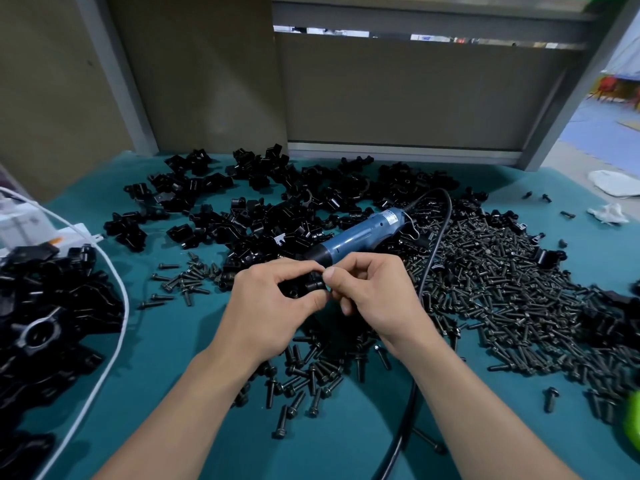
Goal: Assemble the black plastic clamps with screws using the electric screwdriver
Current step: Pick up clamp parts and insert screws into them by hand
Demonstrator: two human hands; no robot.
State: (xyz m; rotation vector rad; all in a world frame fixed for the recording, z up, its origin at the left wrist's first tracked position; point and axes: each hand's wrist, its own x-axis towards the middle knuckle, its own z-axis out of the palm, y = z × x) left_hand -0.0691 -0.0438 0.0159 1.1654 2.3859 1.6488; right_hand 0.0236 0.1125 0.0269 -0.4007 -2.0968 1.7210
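Black plastic clamp (306, 285), held above the table (180, 344) at mid-frame, between the two hands and just in front of the screwdriver's tip. The left hand (273, 306) grips it from the left: the curled fingers wrap over its top, the thumb closes beneath, and only the dark middle and right end of the part show between them. The right hand (374, 296) meets it from the right: thumb and forefinger are pinched together against the clamp's right end, the remaining fingers curled below. Whether a screw sits in that pinch cannot be told.

Electric screwdriver (360, 237), blue body with black nose, lying on its side just behind the hands, nose toward them. Its black cord (437, 237) loops back and right, then runs forward past the right wrist to the near edge.

Loose screws (502, 282) form a dense heap to the right of the hands; thinner scatters lie below the wrists and to the left. Unassembled clamp parts (277, 202) are spread across the back of the table, behind the screwdriver. A further pile of black parts (45, 306) occupies the left edge, bordered by a white cable (119, 289). Crumpled white paper (607, 213) rests at the far right.
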